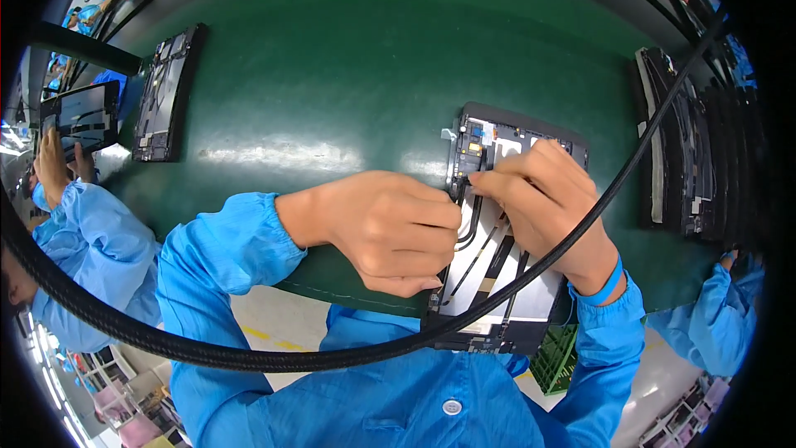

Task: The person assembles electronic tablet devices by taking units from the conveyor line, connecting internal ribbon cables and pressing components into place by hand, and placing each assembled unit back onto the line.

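Note:
An opened tablet (543,290) lies in front of me, its inner side up, with pale silver panels, black ribbon strips and small circuit parts along its far end. My left hand (385,228) is closed over the tablet's left edge, fingers curled under; what they hold is hidden. My right hand (547,199) reaches over the tablet's upper half, thumb and fingers pinched together at its upper left part. A thin black cable (475,220) curves between the two hands, right by the right fingertips. Whether those fingers grip it, I cannot tell.
A thick black braided cord (332,360) arcs across the foreground. Another opened tablet (166,95) lies far left on the green table (332,58). Several tablets stand stacked (672,141) at right. A co-worker's hand (51,168) holds a tablet at left. A green crate (554,361) is below.

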Tool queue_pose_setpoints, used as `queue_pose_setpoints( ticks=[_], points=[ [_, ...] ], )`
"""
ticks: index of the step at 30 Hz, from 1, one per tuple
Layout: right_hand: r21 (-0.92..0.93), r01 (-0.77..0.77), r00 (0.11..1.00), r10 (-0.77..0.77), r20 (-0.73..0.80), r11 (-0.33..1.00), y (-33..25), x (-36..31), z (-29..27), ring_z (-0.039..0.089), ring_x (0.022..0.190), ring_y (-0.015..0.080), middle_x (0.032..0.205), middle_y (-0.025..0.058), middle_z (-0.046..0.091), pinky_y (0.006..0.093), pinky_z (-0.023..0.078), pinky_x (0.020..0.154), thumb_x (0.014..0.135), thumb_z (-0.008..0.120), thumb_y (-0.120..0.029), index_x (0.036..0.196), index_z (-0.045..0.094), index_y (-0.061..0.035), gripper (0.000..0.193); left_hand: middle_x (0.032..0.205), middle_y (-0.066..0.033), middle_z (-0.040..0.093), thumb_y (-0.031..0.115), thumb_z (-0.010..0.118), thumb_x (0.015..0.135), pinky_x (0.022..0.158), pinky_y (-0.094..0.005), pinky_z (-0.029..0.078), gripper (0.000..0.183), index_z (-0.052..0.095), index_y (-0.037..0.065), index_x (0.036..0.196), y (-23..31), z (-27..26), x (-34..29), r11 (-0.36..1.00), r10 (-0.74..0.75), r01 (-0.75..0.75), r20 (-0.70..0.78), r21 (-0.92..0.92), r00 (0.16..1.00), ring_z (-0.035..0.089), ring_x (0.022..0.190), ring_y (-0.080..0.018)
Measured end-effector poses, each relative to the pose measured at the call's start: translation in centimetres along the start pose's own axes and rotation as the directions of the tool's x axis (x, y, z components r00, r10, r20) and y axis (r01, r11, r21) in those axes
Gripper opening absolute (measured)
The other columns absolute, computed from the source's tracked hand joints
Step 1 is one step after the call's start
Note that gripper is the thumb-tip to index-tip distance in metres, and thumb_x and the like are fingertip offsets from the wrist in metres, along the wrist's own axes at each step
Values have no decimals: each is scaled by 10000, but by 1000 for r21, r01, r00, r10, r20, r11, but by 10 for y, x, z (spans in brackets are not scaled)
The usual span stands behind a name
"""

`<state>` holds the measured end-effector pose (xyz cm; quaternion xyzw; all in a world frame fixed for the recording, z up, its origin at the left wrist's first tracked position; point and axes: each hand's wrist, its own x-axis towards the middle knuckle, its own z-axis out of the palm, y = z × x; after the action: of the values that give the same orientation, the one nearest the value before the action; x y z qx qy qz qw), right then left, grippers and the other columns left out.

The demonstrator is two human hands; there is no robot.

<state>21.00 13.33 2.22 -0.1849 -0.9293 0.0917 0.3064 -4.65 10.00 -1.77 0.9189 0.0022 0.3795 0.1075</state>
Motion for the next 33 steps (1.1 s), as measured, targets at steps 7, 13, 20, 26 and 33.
queue_pose_setpoints(
  ticks=[7, 13, 20, 26, 33],
  points=[
    [179, -119, 991, 127, -35, 977, 6, -1, 15, 695, 844, 294, 916, 75, 703, 410, 526, 737, 796, 856, 1, 1007, 775, -59, 234, 854, -113, 648, 181, 725, 958, 675, -395, 567, 249, 682, -5, 799, -3, -5, -4, 998, 5, -2, -43, 67, 999, 655, 781, -295],
    [176, -130, 990, 136, -26, 976, 5, 0, 13, 696, 847, 293, 926, 70, 709, 414, 523, 736, 791, 857, 0, 1009, 779, -67, 241, 863, -116, 663, 186, 731, 957, 675, -394, 571, 249, 703, -30, 838, -4, -6, -3, 992, 49, -44, -37, 114, 998, 662, 782, -289],
    [188, -143, 989, 150, -21, 972, 5, 0, 14, 699, 866, 296, 939, 73, 719, 410, 524, 745, 804, 846, 8, 1016, 780, -66, 234, 846, -105, 644, 187, 751, 938, 668, -388, 566, 242, 696, -25, 834, -7, -6, -1, 989, 28, -23, -37, 148, 999, 663, 780, -283],
    [343, -220, 966, 252, -52, 913, 7, 7, 12, 687, 820, 308, 920, 102, 716, 416, 530, 733, 856, 831, 28, 1087, 780, -44, 247, 825, -76, 616, 218, 780, 910, 640, -378, 551, 260, 667, 12, 799, -25, -12, 3, 988, 6, -3, -17, 156, 1000, 632, 743, -260],
    [495, -434, 892, 435, 121, 753, 6, 14, 7, 608, 680, 205, 896, 89, 736, 356, 483, 624, 894, 827, 46, 1203, 768, -26, 323, 799, -62, 557, 242, 811, 868, 603, -369, 508, 291, 638, 42, 744, -42, -14, 6, 982, 47, -45, -4, 184, 999, 587, 709, -245]
  ],
)
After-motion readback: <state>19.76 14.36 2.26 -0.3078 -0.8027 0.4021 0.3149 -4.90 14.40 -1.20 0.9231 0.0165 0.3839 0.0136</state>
